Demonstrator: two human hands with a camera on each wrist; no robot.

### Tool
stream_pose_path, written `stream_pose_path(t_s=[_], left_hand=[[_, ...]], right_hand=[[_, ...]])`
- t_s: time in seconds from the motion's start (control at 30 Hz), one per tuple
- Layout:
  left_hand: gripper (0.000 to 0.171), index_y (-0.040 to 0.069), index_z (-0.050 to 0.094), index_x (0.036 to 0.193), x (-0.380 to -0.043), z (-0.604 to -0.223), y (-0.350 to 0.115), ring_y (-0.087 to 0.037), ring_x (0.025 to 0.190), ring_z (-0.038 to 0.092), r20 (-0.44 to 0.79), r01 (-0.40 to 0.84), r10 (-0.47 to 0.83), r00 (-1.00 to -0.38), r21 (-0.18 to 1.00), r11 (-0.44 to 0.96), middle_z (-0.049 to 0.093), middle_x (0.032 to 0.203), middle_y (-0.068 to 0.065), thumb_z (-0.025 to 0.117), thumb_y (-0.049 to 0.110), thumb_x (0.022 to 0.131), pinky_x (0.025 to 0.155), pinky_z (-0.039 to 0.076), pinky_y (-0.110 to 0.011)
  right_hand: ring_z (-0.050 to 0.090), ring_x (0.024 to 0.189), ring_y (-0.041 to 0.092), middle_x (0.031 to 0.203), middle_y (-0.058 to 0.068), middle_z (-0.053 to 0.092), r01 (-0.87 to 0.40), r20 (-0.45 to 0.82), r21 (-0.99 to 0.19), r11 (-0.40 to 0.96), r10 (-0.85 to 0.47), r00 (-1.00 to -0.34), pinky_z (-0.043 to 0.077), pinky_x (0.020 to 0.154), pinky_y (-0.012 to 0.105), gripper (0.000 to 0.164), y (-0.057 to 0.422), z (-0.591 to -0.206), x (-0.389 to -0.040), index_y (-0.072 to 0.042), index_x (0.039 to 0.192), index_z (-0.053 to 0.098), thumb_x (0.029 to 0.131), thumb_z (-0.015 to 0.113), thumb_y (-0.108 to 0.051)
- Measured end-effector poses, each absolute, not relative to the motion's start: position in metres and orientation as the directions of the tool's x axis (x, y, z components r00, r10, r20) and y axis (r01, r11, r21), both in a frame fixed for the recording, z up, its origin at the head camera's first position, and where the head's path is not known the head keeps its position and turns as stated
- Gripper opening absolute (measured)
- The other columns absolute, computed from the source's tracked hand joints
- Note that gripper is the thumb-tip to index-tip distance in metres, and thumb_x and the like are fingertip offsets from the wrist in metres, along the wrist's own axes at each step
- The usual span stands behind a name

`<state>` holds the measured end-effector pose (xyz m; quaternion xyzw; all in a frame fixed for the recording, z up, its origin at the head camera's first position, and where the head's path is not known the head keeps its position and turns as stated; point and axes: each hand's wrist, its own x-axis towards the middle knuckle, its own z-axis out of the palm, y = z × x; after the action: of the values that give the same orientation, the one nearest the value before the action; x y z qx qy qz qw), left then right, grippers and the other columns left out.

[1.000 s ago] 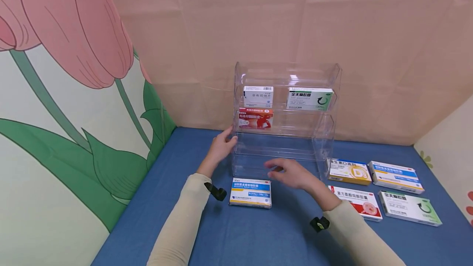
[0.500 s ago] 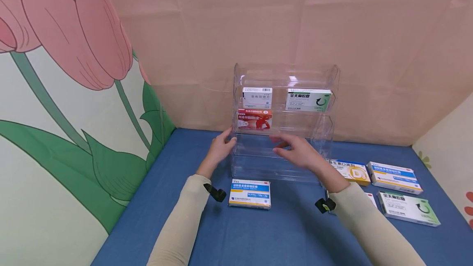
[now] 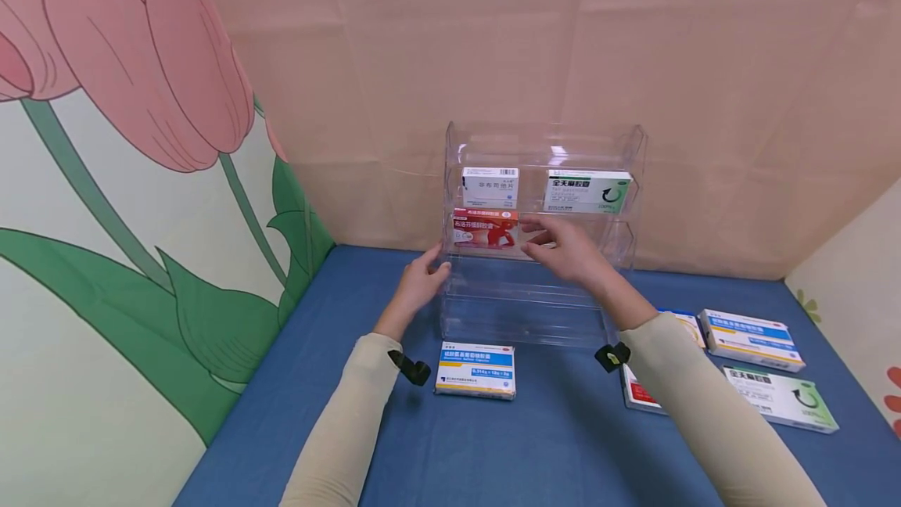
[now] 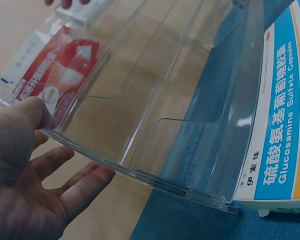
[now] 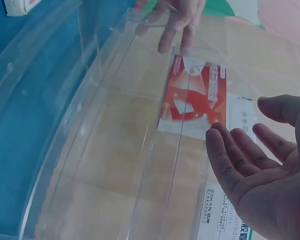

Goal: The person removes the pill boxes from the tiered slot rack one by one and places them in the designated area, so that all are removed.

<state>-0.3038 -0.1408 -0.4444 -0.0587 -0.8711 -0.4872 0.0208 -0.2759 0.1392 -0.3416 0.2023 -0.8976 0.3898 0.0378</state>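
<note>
A clear plastic tiered rack [image 3: 521,319] stands on the blue cloth. My left hand [image 3: 421,284] holds its left side edge, thumb at the front and fingers along the outside, as the left wrist view shows. My right hand [image 3: 563,245] is raised before the third tier, its fingers loosely bent and nothing in them. Its fingertips are right at the right end of a red-and-white medicine box [image 3: 486,228]. One tier higher sit a white medicine box [image 3: 490,187] at the left and a white-and-green one [image 3: 588,192] at the right.
A blue-and-white glucosamine capsule box [image 3: 475,370] lies in front of the rack's left half. At the right lie another blue-and-white box [image 3: 752,339], a white-and-green box [image 3: 798,401], and two boxes partly covered by my right arm.
My right hand has risen from in front of the lowest tier to beside the red box. The left hand stays at the rack's side, and the boxes have not moved.
</note>
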Motion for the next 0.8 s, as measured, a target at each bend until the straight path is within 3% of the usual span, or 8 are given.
stream_pose_path(t_s=[0.3, 0.57, 0.8], left_hand=[[0.062, 0.023, 0.035, 0.159, -0.303, -0.444, -0.14, -0.024, 0.086, 0.062, 0.09, 0.117, 0.077, -0.993, 0.848, 0.516, 0.053, 0.15, -0.009, 0.059, 0.031, 0.102, 0.073, 0.056, -0.034], [0.062, 0.024, 0.035, 0.159, -0.302, -0.443, -0.141, -0.026, 0.098, 0.064, 0.076, 0.104, 0.074, -0.994, 0.855, 0.507, 0.051, 0.152, -0.008, 0.059, 0.032, 0.102, 0.084, 0.059, -0.041], [0.061, 0.025, 0.036, 0.159, -0.301, -0.443, -0.141, -0.027, 0.096, 0.063, 0.076, 0.102, 0.074, -0.994, 0.858, 0.503, 0.053, 0.15, -0.008, 0.059, 0.031, 0.102, 0.084, 0.059, -0.041]], right_hand=[[0.061, 0.122, 0.035, 0.143, 0.014, 0.057, -0.355, 0.196, -0.694, 0.626, -0.31, -0.93, 0.057, 0.091, 0.051, 0.05, 0.135, -0.334, -0.295, -0.012, 0.147, 0.052, 0.099, 0.065, -0.019], [0.06, 0.124, 0.034, 0.146, 0.013, 0.054, -0.323, 0.182, -0.694, 0.643, -0.277, -0.943, 0.054, 0.094, 0.052, 0.05, 0.128, -0.333, -0.306, -0.012, 0.146, 0.054, 0.099, 0.066, -0.021], [0.062, 0.122, 0.035, 0.141, 0.016, 0.052, -0.319, 0.186, -0.715, 0.622, -0.27, -0.945, 0.056, 0.093, 0.05, 0.046, 0.125, -0.337, -0.313, -0.008, 0.143, 0.056, 0.099, 0.065, -0.016]])
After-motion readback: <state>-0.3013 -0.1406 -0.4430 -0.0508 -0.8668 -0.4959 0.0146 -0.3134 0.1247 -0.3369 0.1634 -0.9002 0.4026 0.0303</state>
